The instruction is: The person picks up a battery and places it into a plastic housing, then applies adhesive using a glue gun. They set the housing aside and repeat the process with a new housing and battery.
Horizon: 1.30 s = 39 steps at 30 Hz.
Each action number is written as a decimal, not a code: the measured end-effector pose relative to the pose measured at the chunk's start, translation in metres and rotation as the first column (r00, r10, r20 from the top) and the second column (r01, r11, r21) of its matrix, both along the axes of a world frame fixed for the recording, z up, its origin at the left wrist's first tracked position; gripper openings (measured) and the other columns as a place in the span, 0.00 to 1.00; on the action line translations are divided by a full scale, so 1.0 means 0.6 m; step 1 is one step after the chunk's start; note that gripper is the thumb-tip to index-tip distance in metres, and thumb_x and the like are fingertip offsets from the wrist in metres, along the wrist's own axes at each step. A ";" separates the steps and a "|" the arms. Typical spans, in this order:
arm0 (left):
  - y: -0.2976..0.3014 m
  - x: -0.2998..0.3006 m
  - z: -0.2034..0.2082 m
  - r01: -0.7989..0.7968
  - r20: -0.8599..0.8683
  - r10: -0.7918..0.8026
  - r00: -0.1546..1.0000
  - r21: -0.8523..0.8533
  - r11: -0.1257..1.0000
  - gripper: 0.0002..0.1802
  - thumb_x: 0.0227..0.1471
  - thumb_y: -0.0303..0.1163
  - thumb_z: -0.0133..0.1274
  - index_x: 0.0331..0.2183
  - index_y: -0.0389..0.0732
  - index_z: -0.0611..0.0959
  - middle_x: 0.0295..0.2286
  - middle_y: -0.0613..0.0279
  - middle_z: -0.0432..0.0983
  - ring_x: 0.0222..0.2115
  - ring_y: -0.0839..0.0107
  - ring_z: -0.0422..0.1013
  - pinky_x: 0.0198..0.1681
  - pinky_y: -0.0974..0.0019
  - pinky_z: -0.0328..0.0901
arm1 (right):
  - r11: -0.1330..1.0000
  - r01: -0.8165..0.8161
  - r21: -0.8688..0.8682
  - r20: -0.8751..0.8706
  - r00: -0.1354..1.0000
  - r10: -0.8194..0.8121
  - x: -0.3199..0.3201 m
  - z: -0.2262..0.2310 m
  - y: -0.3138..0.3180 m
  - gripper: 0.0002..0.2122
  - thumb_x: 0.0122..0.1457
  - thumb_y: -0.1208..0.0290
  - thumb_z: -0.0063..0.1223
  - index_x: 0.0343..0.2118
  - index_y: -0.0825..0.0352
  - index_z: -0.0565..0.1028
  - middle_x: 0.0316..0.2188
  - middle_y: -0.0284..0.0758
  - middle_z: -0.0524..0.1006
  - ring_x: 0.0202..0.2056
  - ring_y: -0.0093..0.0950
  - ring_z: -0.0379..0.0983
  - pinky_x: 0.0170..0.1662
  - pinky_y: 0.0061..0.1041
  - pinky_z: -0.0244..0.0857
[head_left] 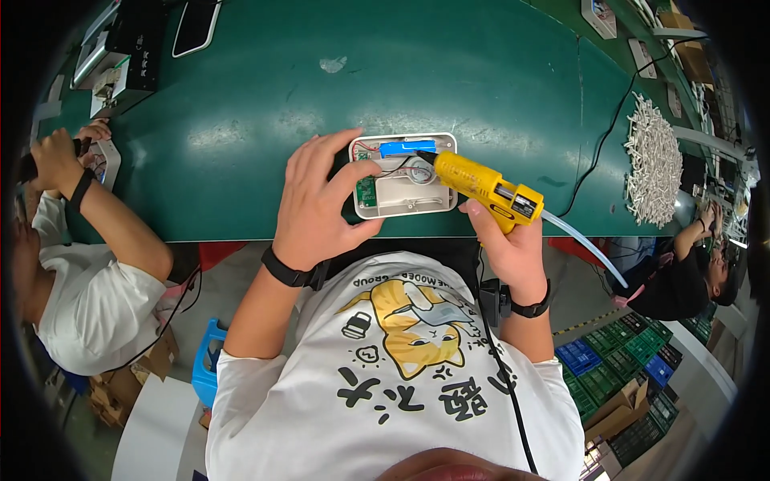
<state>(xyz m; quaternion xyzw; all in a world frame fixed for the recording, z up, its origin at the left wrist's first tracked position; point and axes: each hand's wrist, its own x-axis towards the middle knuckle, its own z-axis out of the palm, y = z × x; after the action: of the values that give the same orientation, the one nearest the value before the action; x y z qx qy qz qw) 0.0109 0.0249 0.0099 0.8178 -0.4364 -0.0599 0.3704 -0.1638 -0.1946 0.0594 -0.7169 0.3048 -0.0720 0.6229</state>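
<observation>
My right hand (511,250) is closed round the handle of a yellow hot glue gun (472,178), with a pale glue stick (585,244) trailing out of its back end. The gun's dark nozzle points left, at the right end of a blue cylindrical battery (407,148). That battery lies along the far side of an open white plastic housing (411,207). Inside the housing are a green circuit board (366,191), a round speaker-like part (419,171) and thin red and black wires. My left hand (321,196) grips the housing by its left end, fingers on the far and near edges.
A large heap of small white parts (654,164) lies on the green table (497,72) at the right, beside a black cable (603,140). A phone (196,26) and a black device (136,52) are far left. Co-workers sit on both sides.
</observation>
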 end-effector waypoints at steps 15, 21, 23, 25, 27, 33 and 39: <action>0.009 0.001 -0.007 0.044 0.015 -0.044 0.999 -0.032 0.999 0.28 0.37 0.36 0.71 0.45 0.48 0.84 0.62 0.57 0.71 0.61 0.53 0.68 0.68 0.39 0.56 | 0.987 -0.125 -0.103 -0.121 0.986 0.112 0.038 0.015 0.029 0.12 0.64 0.70 0.65 0.43 0.74 0.81 0.29 0.35 0.83 0.30 0.22 0.77 0.34 0.24 0.70; 0.008 0.004 -0.004 0.040 0.022 -0.039 0.999 -0.056 0.998 0.27 0.37 0.36 0.71 0.44 0.50 0.83 0.61 0.60 0.71 0.58 0.56 0.70 0.68 0.40 0.57 | 0.979 -0.102 -0.177 -0.102 0.991 0.085 0.035 0.019 0.023 0.12 0.64 0.69 0.65 0.44 0.74 0.81 0.29 0.34 0.82 0.29 0.21 0.76 0.33 0.24 0.69; 0.007 0.003 -0.004 0.040 0.028 -0.038 0.999 -0.063 0.997 0.26 0.38 0.35 0.71 0.44 0.51 0.83 0.60 0.61 0.72 0.56 0.57 0.71 0.67 0.41 0.58 | 0.975 -0.086 -0.205 -0.043 0.996 0.079 0.039 0.015 0.025 0.12 0.65 0.69 0.65 0.44 0.73 0.81 0.29 0.34 0.82 0.29 0.21 0.75 0.33 0.24 0.69; 0.007 0.002 -0.005 0.038 0.030 -0.036 0.999 -0.069 0.997 0.26 0.38 0.35 0.71 0.44 0.50 0.83 0.60 0.61 0.72 0.56 0.57 0.71 0.67 0.41 0.58 | 0.971 -0.100 -0.217 -0.028 0.995 0.096 0.044 0.011 0.031 0.12 0.65 0.69 0.65 0.44 0.73 0.81 0.30 0.34 0.82 0.29 0.21 0.75 0.32 0.24 0.68; 0.008 0.002 -0.006 0.035 0.036 -0.032 0.999 -0.071 0.997 0.26 0.38 0.36 0.71 0.44 0.50 0.83 0.60 0.61 0.72 0.56 0.57 0.71 0.67 0.41 0.58 | 0.961 -0.132 -0.241 -0.002 0.991 0.136 0.050 0.009 0.037 0.11 0.65 0.70 0.64 0.43 0.73 0.81 0.31 0.34 0.83 0.28 0.22 0.75 0.32 0.25 0.68; 0.008 0.003 -0.007 0.029 0.013 -0.028 1.000 -0.101 0.994 0.26 0.37 0.36 0.71 0.43 0.49 0.83 0.60 0.60 0.72 0.55 0.53 0.71 0.67 0.42 0.58 | 0.993 -0.103 -0.065 0.017 0.994 0.104 0.008 -0.004 -0.001 0.13 0.68 0.71 0.60 0.51 0.73 0.78 0.37 0.34 0.83 0.31 0.18 0.75 0.34 0.20 0.70; 0.002 0.012 0.033 0.088 -0.026 -0.090 0.996 -0.078 0.993 0.26 0.37 0.32 0.73 0.42 0.47 0.83 0.60 0.54 0.71 0.52 0.53 0.72 0.62 0.47 0.66 | 0.973 0.176 0.146 0.254 0.944 -0.209 -0.057 -0.093 -0.073 0.14 0.71 0.67 0.53 0.53 0.73 0.75 0.41 0.43 0.82 0.26 0.24 0.74 0.28 0.26 0.71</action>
<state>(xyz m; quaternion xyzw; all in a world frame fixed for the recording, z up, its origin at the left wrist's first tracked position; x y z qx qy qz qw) 0.0181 0.0260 0.0294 0.7816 -0.4688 -0.0717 0.4051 -0.1979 -0.2381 0.0038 -0.6280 0.2905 -0.2099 0.6908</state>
